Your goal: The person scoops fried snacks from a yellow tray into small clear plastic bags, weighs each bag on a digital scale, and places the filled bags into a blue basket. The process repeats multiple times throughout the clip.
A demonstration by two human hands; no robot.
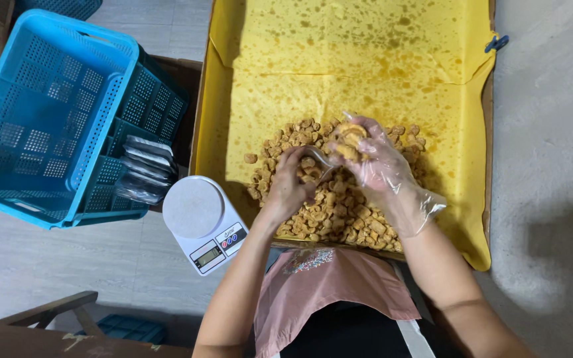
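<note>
A heap of golden-brown fried snack pieces (339, 205) lies on oil-spotted yellow paper (339, 59) lining a large box. My right hand (373, 159), in a clear plastic glove, is closed on a handful of the pieces above the heap. My bare left hand (290, 179) is just left of it and grips the mouth of a small clear plastic bag (319, 159), held open between the two hands.
A white digital kitchen scale (203, 222) sits left of the box. Further left are a light blue perforated crate (41, 113) and a darker crate (144, 132) holding a stack of silvery packets (144, 169). A wooden frame (48, 315) is at bottom left.
</note>
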